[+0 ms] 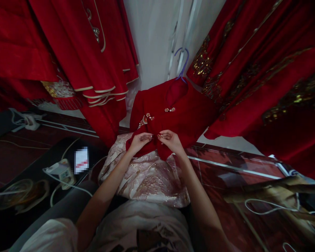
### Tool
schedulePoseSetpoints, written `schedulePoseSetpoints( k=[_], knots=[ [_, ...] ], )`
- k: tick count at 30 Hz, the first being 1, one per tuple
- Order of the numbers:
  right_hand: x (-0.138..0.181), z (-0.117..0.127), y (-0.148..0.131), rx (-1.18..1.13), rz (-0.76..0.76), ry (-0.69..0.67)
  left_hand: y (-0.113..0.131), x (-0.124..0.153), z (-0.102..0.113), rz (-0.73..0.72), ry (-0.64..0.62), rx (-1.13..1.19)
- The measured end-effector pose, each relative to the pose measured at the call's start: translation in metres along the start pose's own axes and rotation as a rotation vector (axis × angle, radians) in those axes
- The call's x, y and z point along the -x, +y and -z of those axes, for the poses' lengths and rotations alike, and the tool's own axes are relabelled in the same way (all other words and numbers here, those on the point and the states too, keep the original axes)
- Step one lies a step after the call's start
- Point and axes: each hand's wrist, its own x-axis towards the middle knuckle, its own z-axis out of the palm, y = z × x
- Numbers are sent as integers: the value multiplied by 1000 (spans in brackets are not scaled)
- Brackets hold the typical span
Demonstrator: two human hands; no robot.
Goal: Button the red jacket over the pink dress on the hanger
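A red jacket [190, 105] on a purple hanger [183, 66] hangs in front of me, its lower part resting over a shiny pale pink patterned fabric [149, 175] on my lap. An ornate beaded fastener [170, 110] sits near its collar, and a jewelled ornament [144, 120] lies on the left side. My left hand [140, 141] is closed in a pinch on the jacket's front edge. Opposite it, a small gap away, my right hand [171, 140] pinches the other front edge at a small gold-coloured clasp [159, 135]. The fingertips partly hide the clasp.
Red garments with trim hang at left [94, 63] and right [241, 70]. On a dark surface at left are a power strip [65, 174], a white cable and a clear round container [14, 194]. A wooden frame [267, 192] with a white cord stands at right.
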Motion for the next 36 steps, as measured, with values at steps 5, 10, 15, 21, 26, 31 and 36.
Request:
schedulePoseSetpoints(
  k=[5,10,15,21,26,31,36],
  knots=[
    [1,-9,-11,-236,53,-157,-9,-1,-1,-6,54,75],
    [-4,-35,23,62,135,-35,-16,-3,-4,16,168,143],
    [-6,-33,27,163,161,41,-15,0,-7,11,205,173],
    [-2,-31,19,264,193,124,-12,3,-7,-28,185,184],
    [-3,-29,24,293,246,67,-10,5,-11,-3,198,164],
    [-4,-28,27,332,251,50,-11,5,-13,-12,195,129],
    [-4,-30,32,350,274,76,-16,5,-10,-44,186,21]
  ],
)
